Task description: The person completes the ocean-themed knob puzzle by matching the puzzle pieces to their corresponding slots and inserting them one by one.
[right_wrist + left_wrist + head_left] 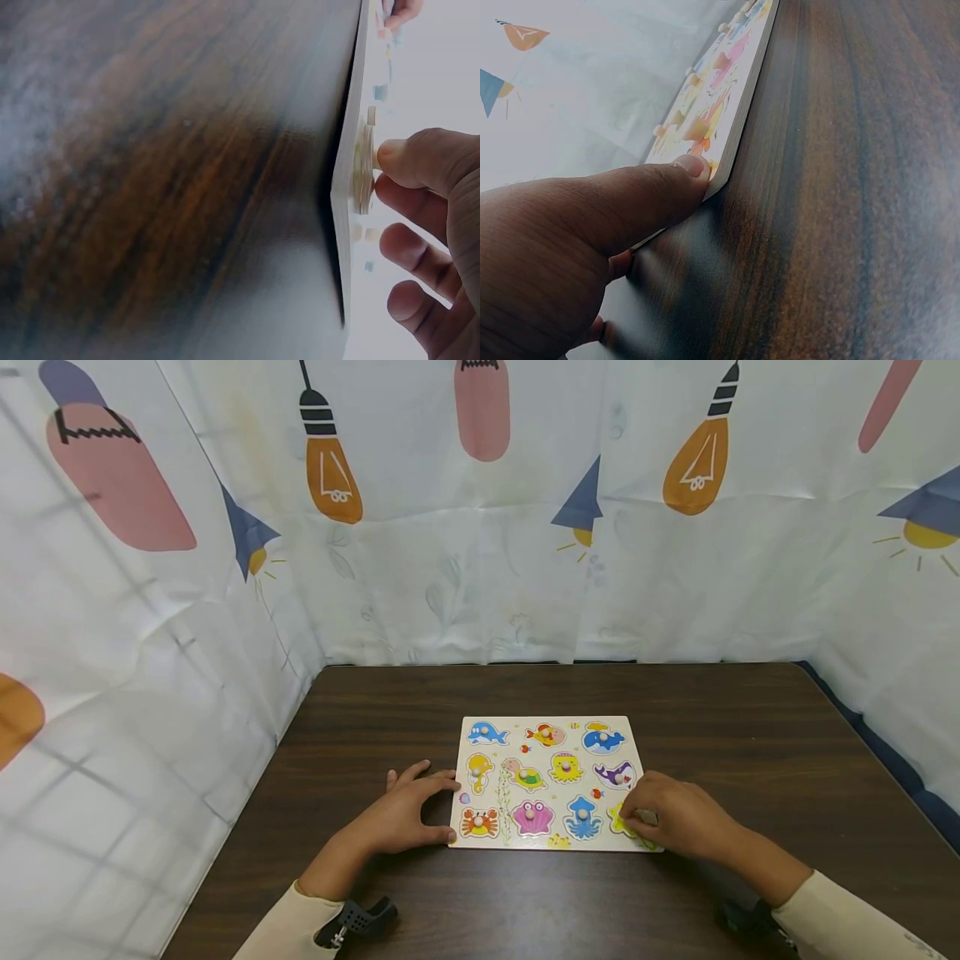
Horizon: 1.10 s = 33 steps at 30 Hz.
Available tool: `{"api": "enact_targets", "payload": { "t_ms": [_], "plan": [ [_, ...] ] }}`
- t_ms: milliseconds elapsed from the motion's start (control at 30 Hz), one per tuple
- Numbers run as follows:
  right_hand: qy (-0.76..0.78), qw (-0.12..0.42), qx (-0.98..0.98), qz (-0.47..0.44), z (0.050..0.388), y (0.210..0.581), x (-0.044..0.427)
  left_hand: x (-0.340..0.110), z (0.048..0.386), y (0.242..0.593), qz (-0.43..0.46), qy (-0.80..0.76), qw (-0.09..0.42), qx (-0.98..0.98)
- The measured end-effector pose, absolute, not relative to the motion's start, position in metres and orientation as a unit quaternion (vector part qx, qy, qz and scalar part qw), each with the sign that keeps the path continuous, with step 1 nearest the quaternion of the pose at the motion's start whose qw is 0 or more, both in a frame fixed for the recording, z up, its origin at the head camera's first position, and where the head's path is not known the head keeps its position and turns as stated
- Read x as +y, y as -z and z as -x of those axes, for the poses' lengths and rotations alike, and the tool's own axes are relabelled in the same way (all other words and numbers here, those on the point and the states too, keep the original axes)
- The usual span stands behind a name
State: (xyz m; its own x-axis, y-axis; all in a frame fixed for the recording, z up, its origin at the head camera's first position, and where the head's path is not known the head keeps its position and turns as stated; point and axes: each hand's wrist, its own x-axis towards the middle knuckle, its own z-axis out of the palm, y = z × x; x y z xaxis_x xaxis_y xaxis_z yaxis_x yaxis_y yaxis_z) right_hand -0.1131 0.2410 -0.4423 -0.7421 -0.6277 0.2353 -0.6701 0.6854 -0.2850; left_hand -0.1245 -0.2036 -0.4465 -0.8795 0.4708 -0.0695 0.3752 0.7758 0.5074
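Note:
A wooden peg puzzle board [551,843] with knobbed sea animal pieces lies flat on the table. My left hand [408,810] rests at its left side, fingers spread. In the left wrist view the thumb [682,172] touches the board's near corner. At the near right corner my right hand [675,814] pinches the small knob of a yellow star piece [618,821], partly hidden by the fingers. From the right wrist view, the star piece [365,169] stands slightly proud of the board's surface. A blue squid piece [582,818] and a purple whale piece [617,775] sit nearby.
The board rests on a dark wood-grain table [390,710]. White curtains [480,577] printed with bulbs and lamps hang behind and at the sides. Black straps [356,922] circle the wrists, over pale sleeves.

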Motion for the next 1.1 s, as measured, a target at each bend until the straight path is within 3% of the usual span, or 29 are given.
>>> {"api": "enact_targets", "payload": {
  "t_ms": [700,1100],
  "plan": [
    [-0.166,0.042,-0.924,-0.341,0.112,0.444,0.243,-0.202,0.126,0.445,-0.227,-0.246,0.099,0.937],
    [-0.161,0.049,-0.962,-0.216,0.118,0.432,0.262,-0.207,0.127,0.441,-0.167,-0.273,0.109,0.941]
  ]
}}
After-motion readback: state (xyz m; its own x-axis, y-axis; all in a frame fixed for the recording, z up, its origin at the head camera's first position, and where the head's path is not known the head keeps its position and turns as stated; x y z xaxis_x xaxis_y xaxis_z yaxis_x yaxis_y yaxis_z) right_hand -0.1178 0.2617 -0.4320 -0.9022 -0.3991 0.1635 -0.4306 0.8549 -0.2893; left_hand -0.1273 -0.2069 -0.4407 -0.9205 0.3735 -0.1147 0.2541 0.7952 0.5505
